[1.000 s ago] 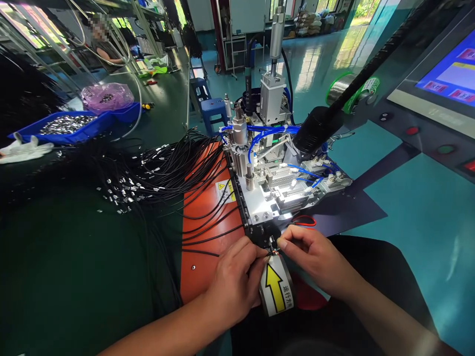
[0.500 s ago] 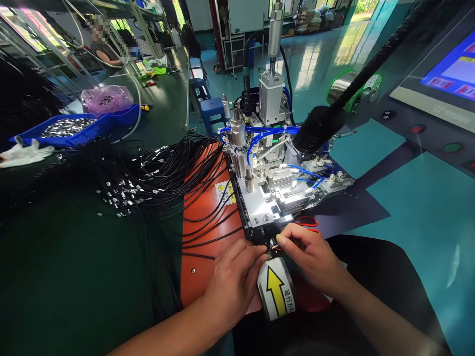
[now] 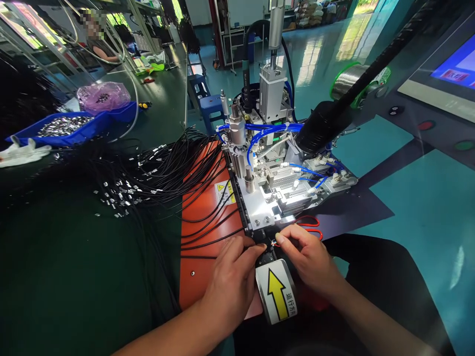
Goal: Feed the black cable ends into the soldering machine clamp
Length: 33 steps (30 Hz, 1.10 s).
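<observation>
My left hand (image 3: 235, 272) is closed at the near edge of the machine (image 3: 260, 198), thumb and forefinger pinched on the end of a black cable (image 3: 200, 256). Just to its right, my right hand (image 3: 306, 254) is closed in a pinch by small thin wire ends (image 3: 273, 243); what lies between its fingertips is too small to make out. Below the fingertips is a metal guard (image 3: 276, 291) with a yellow arrow label. Red-handled tool loops (image 3: 309, 221) show behind my right hand.
Black cables with shiny metal ends (image 3: 122, 193) spread over the dark table and orange plate (image 3: 208, 277). A blue tray (image 3: 67, 129) of metal parts and a white glove (image 3: 24, 152) lie left. Solder spool (image 3: 347, 85) and control panel (image 3: 426, 106) stand right. A person (image 3: 102, 47) sits far left.
The view has shifted slightly. My left hand's fingers have moved a little lower over the cable end, and my right hand stays beside them in a pinch.
</observation>
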{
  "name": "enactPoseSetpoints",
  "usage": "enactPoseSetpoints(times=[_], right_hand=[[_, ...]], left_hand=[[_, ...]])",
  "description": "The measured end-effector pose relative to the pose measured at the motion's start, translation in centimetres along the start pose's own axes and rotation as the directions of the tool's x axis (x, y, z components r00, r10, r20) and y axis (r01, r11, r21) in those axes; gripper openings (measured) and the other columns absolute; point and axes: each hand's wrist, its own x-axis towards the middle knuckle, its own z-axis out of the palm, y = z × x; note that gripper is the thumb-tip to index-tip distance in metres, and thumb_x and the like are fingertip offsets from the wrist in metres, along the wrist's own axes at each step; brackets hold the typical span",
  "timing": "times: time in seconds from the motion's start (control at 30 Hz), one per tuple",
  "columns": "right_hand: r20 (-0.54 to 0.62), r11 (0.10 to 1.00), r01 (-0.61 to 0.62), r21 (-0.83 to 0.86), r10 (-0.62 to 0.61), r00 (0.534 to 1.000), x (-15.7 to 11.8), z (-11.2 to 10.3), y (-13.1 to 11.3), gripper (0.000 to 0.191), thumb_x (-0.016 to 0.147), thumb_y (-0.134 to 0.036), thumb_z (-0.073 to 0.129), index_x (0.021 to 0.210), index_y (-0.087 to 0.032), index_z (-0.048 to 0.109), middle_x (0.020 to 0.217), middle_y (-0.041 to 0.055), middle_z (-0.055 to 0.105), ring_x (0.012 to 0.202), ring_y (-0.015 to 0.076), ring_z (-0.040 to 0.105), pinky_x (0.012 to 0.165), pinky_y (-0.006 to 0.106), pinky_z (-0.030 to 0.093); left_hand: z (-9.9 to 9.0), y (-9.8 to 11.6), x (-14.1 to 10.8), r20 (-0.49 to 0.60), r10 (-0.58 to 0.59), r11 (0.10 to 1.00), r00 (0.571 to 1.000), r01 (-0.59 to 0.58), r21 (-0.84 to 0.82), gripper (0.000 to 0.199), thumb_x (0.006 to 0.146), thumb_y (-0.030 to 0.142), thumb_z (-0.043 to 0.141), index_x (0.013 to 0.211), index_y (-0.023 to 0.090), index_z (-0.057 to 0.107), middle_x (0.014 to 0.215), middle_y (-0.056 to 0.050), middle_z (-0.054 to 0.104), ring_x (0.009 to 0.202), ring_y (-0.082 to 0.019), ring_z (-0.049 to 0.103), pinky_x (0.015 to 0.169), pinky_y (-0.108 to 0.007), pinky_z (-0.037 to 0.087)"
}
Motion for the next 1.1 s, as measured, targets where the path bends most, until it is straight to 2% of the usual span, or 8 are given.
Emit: enactPoseSetpoints(times=[0.63, 1.1], right_hand=[[-0.024, 1.000, -0.021, -0.002, 0.021, 1.000, 0.03, 0.30, 0.35, 0.028, 0.097, -0.037, 0.051, 0.074, -0.022, 0.057, 0.076, -0.0010, 0.059, 0.073, 0.0177, 0.058, 0.068, 0.029, 0.044], [-0.026, 1.000, 0.007, -0.001, -0.007, 1.000, -0.01, 0.40, 0.66, 0.027, 0.097, -0.036, 0.051, 0.075, -0.022, 0.059, 0.075, -0.0014, 0.060, 0.072, 0.0169, 0.058, 0.068, 0.028, 0.043]], left_hand=[[0.22, -0.01, -0.06, 0.007, 0.000, 1.000, 1.000, 0.000, 0.025, 0.029, 0.094, 0.004, 0.047, 0.110, 0.017, 0.067, 0.099, -0.009, 0.060, 0.091, -0.022, 0.057, 0.077, -0.035, 0.049], [0.17, 0.19, 0.17, 0.016, 0.008, 1.000, 1.000, -0.008, 0.024, 0.031, 0.092, 0.001, 0.044, 0.107, 0.016, 0.066, 0.098, -0.009, 0.060, 0.091, -0.021, 0.057, 0.077, -0.033, 0.050]])
